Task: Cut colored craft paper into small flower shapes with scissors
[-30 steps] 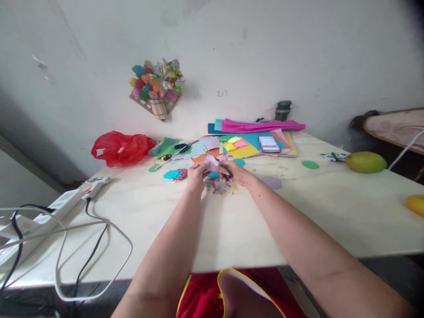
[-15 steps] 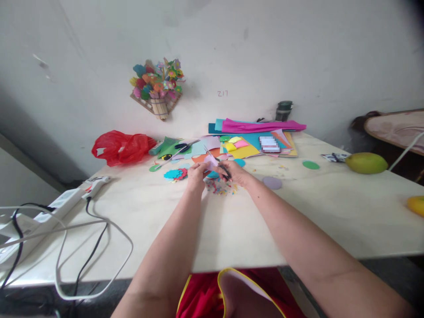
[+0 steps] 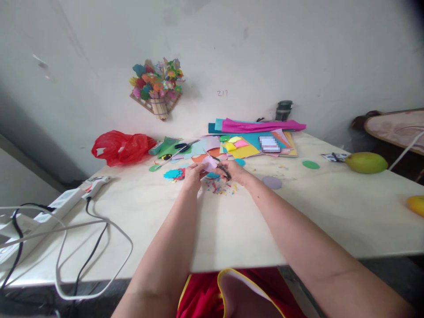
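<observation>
A pale purple paper piece (image 3: 209,164) is pinched in the fingers of my left hand (image 3: 195,173). My right hand (image 3: 236,172) is closed around the black handles of a pair of scissors (image 3: 225,172), whose blades point away to the upper left, beside the paper; whether they touch it I cannot tell. Below both hands lie small coloured paper scraps (image 3: 222,187). Between the hands a blue paper disc (image 3: 213,175) shows in part. To the left of my left hand rests a stack of scalloped blue and red paper pieces (image 3: 173,175).
Coloured sheets (image 3: 247,150), a phone (image 3: 269,144) and another pair of scissors (image 3: 182,148) lie at the back. A red plastic bag (image 3: 121,148) is at the back left, a power strip (image 3: 62,203) with cables at left. At right are a purple disc (image 3: 272,182) and a green mango-like fruit (image 3: 366,163).
My left hand has shifted slightly left with the purple paper, which now faces me more fully and looks rounder. My right hand with the scissors has barely moved.
</observation>
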`<state>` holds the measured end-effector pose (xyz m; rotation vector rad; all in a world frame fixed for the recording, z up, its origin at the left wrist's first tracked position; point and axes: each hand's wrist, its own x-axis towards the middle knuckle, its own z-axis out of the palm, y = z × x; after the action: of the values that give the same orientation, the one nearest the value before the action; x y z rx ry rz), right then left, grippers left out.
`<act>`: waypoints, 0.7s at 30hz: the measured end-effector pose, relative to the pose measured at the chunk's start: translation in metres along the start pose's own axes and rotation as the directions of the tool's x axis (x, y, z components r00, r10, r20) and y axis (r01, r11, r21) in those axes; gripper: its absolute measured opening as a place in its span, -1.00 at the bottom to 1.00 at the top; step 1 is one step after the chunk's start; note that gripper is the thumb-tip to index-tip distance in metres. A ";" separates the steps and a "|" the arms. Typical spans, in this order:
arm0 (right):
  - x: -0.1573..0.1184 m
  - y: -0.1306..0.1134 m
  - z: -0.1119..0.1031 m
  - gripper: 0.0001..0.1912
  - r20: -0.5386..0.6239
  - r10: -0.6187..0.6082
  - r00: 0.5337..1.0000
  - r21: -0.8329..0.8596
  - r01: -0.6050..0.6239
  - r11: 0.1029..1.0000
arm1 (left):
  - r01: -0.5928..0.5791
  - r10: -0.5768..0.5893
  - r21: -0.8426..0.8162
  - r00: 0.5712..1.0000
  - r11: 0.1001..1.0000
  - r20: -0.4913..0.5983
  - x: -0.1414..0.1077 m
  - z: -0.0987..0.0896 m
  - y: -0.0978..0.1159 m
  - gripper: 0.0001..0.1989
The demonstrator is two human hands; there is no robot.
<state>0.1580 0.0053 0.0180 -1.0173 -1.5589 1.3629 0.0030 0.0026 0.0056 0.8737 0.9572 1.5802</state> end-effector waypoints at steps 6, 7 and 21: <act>0.003 0.002 -0.006 -0.72 -0.006 -0.029 1.000 -0.029 0.029 0.999 | 0.017 -0.018 0.035 0.999 0.999 0.031 0.004 -0.008 -0.001 -0.72; 0.003 0.002 -0.008 -0.72 -0.004 -0.037 0.999 -0.030 0.037 0.999 | 0.017 -0.018 0.040 0.999 0.999 0.033 0.004 -0.009 -0.002 -0.72; 0.000 0.007 -0.025 -0.70 0.218 -0.072 0.973 -0.107 0.097 0.989 | 0.035 -0.036 0.003 0.987 0.999 0.158 0.007 -0.016 -0.006 -0.75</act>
<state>0.1822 0.0145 0.0137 -0.8850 -1.8397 1.3710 -0.0100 0.0081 -0.0058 0.9624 0.8551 1.4570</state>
